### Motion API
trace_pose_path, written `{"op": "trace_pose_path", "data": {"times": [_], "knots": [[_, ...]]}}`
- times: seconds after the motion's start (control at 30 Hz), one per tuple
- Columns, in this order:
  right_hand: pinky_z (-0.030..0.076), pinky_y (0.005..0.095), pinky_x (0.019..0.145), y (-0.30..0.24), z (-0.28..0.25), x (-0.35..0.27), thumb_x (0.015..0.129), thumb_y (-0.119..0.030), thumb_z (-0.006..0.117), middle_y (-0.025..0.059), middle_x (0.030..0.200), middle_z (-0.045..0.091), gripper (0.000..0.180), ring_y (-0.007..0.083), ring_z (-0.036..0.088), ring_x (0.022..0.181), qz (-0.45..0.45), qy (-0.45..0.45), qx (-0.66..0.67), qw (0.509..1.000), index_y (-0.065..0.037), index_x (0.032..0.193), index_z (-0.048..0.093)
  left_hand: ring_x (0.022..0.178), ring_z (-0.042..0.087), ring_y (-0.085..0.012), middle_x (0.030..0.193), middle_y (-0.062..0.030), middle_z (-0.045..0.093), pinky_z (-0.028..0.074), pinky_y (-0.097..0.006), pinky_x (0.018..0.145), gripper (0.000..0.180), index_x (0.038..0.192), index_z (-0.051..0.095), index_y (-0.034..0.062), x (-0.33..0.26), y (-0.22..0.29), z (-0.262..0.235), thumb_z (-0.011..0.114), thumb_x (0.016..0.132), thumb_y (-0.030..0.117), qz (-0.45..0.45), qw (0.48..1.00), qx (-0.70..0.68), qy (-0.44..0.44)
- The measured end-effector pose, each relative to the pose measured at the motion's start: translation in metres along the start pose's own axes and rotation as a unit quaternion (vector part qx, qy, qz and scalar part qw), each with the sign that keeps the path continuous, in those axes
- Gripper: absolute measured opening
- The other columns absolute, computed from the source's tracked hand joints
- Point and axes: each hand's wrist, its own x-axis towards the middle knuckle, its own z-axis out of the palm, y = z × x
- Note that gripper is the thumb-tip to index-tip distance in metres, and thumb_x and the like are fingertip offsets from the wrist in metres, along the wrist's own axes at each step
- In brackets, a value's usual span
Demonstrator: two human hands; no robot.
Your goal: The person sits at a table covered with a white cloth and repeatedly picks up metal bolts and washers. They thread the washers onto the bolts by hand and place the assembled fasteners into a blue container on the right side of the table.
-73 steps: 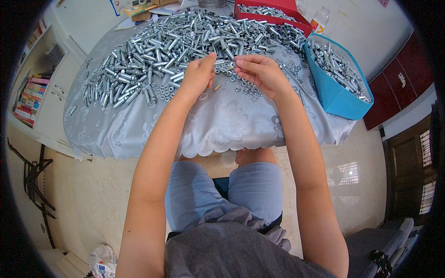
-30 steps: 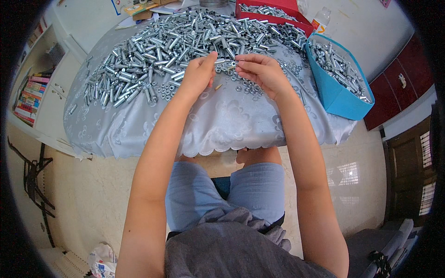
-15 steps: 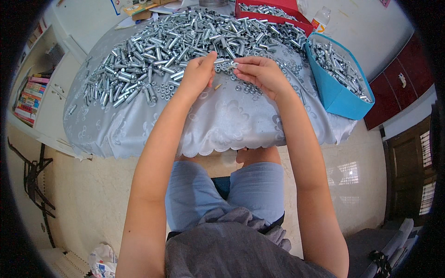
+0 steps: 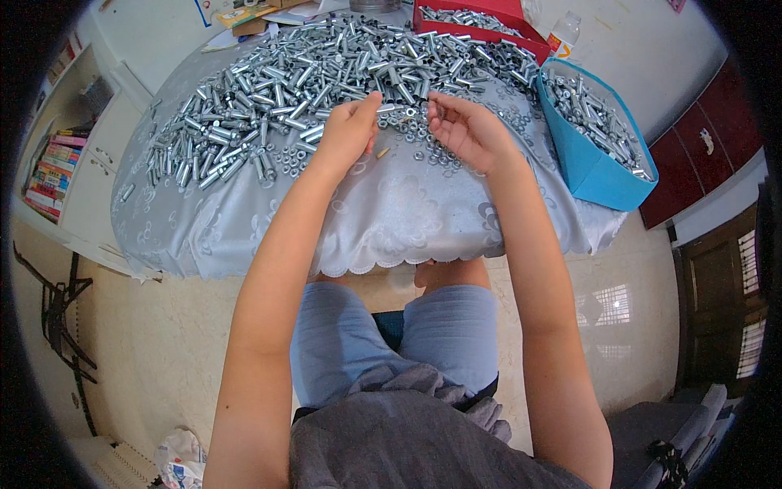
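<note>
My left hand [image 4: 352, 129] is closed around a silver metal bolt [image 4: 388, 107], whose end sticks out to the right past the thumb. Most of that bolt is hidden by the fingers. To its right, my right hand [image 4: 470, 130] is held with fingers loosely apart and nothing visible in them, just above scattered small nuts [image 4: 419, 155]. Beyond both hands spreads a large heap of silver sleeve anchor bolts [image 4: 326, 69] on the table. A small brass-coloured piece [image 4: 384, 152] lies on the cloth between the hands.
A grey patterned cloth [image 4: 383, 220] covers the rounded table. At the right edge stands a blue fabric bin [image 4: 599, 175] full of bolts. Behind are a red box [image 4: 533, 41] with more bolts and a plastic bottle [image 4: 565, 31]. Papers and boxes lie at the far left.
My right hand has drawn away from the bolt end to the right, and its fingers have opened from a pinch. The left hand has stayed nearly in place.
</note>
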Motion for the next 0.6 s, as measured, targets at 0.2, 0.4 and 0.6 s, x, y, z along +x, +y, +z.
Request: {"op": "trace_pose_path", "data": {"times": [0.2, 0.4, 0.6], "knots": [[0.048, 0.0240, 0.065, -0.0021, -0.0115, 0.0045, 0.084, -0.002, 0.046, 0.0107, 0.081, 0.052, 0.016, 0.0163, 0.053, 0.074, 0.016, -0.016, 0.106, 0.994, 0.008, 0.095, 0.051, 0.042, 0.038, -0.0070, 0.050, 0.0028, 0.038, 0.031, -0.022, 0.040, 0.041, 0.059, 0.041, 0.0106, 0.0000, 0.0005, 0.0010, 0.047, 0.085, 0.041, 0.002, 1.000, -0.002, 0.003], [0.050, 0.0290, 0.074, 0.0005, -0.0068, 0.0050, 0.085, 0.001, 0.041, 0.0147, 0.092, 0.052, 0.022, 0.0199, 0.055, 0.081, -0.017, 0.035, 0.074, 0.997, 0.009, 0.106, 0.043, 0.042, 0.039, -0.0071, 0.050, 0.0024, 0.039, 0.031, -0.022, 0.040, 0.041, 0.059, 0.042, 0.0105, 0.0012, -0.0020, -0.0007, 0.047, 0.085, 0.042, -0.002, 1.000, 0.011, -0.002], [0.049, 0.0303, 0.080, 0.0021, -0.0084, 0.0041, 0.086, 0.001, 0.041, 0.0209, 0.108, 0.050, 0.031, 0.0254, 0.054, 0.098, -0.061, 0.031, 0.011, 0.998, 0.011, 0.115, 0.038, 0.043, 0.040, -0.0076, 0.051, 0.0015, 0.041, 0.029, -0.023, 0.040, 0.043, 0.059, 0.042, 0.0102, -0.0030, 0.0034, 0.0022, 0.046, 0.085, 0.044, 0.001, 1.000, 0.025, -0.008]]}}
